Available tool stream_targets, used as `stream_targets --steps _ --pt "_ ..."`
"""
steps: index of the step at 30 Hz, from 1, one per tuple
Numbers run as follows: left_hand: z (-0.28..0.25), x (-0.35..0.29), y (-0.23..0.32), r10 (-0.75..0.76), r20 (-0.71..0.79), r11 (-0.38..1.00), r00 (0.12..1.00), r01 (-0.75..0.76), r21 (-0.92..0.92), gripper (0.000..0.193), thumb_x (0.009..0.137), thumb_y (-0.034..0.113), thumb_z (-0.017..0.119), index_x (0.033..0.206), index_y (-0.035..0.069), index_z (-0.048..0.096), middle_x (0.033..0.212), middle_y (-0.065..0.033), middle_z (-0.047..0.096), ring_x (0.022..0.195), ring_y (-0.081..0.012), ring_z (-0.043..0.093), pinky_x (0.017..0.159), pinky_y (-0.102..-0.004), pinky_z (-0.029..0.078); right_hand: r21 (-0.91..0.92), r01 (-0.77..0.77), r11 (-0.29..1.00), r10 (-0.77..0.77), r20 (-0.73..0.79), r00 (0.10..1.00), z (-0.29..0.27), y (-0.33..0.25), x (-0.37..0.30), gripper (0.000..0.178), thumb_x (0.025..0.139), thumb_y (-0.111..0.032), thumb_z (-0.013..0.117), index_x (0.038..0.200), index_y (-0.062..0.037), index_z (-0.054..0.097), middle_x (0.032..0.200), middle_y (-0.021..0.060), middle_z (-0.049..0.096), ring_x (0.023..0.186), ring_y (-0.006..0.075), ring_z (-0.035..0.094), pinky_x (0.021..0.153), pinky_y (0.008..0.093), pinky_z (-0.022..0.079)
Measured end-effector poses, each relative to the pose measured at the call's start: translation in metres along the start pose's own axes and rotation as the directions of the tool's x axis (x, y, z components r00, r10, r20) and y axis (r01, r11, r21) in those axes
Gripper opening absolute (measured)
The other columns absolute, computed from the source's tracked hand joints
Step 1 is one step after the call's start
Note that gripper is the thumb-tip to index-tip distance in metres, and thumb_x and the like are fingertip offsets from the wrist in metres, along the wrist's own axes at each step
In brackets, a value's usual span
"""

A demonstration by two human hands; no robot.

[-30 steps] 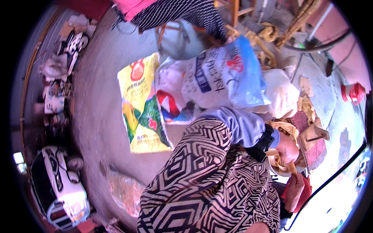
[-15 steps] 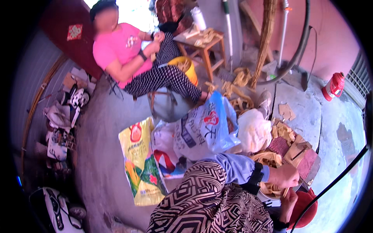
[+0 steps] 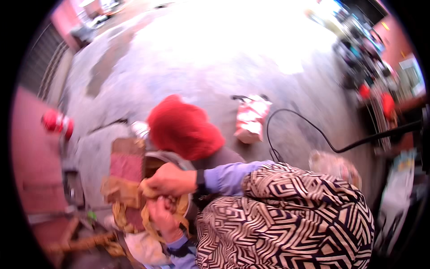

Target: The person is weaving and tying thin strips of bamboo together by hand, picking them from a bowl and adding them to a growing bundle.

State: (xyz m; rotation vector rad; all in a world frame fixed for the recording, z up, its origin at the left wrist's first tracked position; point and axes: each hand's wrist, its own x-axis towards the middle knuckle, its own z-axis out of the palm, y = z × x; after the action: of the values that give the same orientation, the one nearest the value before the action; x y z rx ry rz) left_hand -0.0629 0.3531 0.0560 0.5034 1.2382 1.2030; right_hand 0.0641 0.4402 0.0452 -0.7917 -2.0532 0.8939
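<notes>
My right hand [image 3: 170, 180] comes in from the right, its fingers closed on a tan strip [image 3: 148, 190]. Just below, my left hand [image 3: 164, 217] is closed as well and meets the right one at the tan, ribbon-like material. Several strips hang down around the left hand. Both hands are over a pale round bucket [image 3: 172, 155], whose inside is partly hidden by them. Beside it on the left lies a board with a pinkish-red face [image 3: 123, 167], more tan strips [image 3: 120, 216] resting along it.
A rounded red fuzzy thing [image 3: 183, 127] stands beyond the bucket. A red-and-white package [image 3: 252, 120] lies on the concrete floor, near a looping black cable [image 3: 309, 123]. A red flask-like object [image 3: 57, 123] stands far left. My patterned apron [image 3: 286, 219] covers the lower right.
My view has swung to the right, so the hands now appear left of centre. The seated person in pink and the printed bags have left the picture. Both hands remain at the bucket.
</notes>
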Motion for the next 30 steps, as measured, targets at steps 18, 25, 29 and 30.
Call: stream_targets --steps 18,25,29,30 --pt "-0.027 0.023 -0.007 0.496 0.577 0.104 0.649 -0.704 0.703 0.024 0.090 0.009 0.053 0.111 0.003 0.065 0.113 -0.0126 0.064 0.106 -0.0290 0.058 0.091 -0.0391 0.043 0.540 -0.415 0.732 0.098 0.519 0.849 0.005 0.032 -0.051 0.034 0.095 -0.034 0.053 0.114 -0.0066 0.058 0.110 0.0052 0.062 0.099 0.0181 0.060 0.085 0.0344 0.051" --pt "-0.043 -0.018 -0.034 0.580 0.172 0.513 0.796 -0.521 0.682 0.027 0.073 0.010 0.060 0.099 0.002 0.059 0.091 -0.0144 0.060 0.089 -0.0338 0.056 0.079 -0.0420 0.045 0.597 -0.800 -0.060 0.272 0.781 0.562 0.032 0.034 -0.052 0.035 0.089 -0.016 0.058 0.121 -0.0021 0.054 0.116 0.0053 0.060 0.108 0.0175 0.056 0.095 0.0330 0.043" --pt "-0.029 -0.040 -0.020 0.609 -0.047 0.642 0.792 -0.458 0.615 0.019 0.078 0.016 0.062 0.093 0.004 0.059 0.089 -0.0137 0.058 0.087 -0.0341 0.058 0.073 -0.0426 0.047 0.395 -0.755 0.523 0.430 0.643 0.634 0.025 0.009 -0.029 0.019 0.089 -0.005 0.054 0.105 0.0004 0.063 0.100 0.0019 0.063 0.090 0.0115 0.059 0.080 0.0234 0.047" --pt "-0.018 -0.036 -0.020 0.625 -0.167 0.677 0.762 -0.423 0.603 0.018 0.080 0.019 0.062 0.090 0.005 0.058 0.091 -0.0139 0.058 0.086 -0.0338 0.059 0.070 -0.0431 0.047 0.306 -0.656 0.690 0.453 0.525 0.721 0.030 -0.011 -0.019 0.018 0.089 -0.003 0.052 0.102 0.0003 0.064 0.097 0.0014 0.063 0.088 0.0104 0.058 0.079 0.0226 0.046"
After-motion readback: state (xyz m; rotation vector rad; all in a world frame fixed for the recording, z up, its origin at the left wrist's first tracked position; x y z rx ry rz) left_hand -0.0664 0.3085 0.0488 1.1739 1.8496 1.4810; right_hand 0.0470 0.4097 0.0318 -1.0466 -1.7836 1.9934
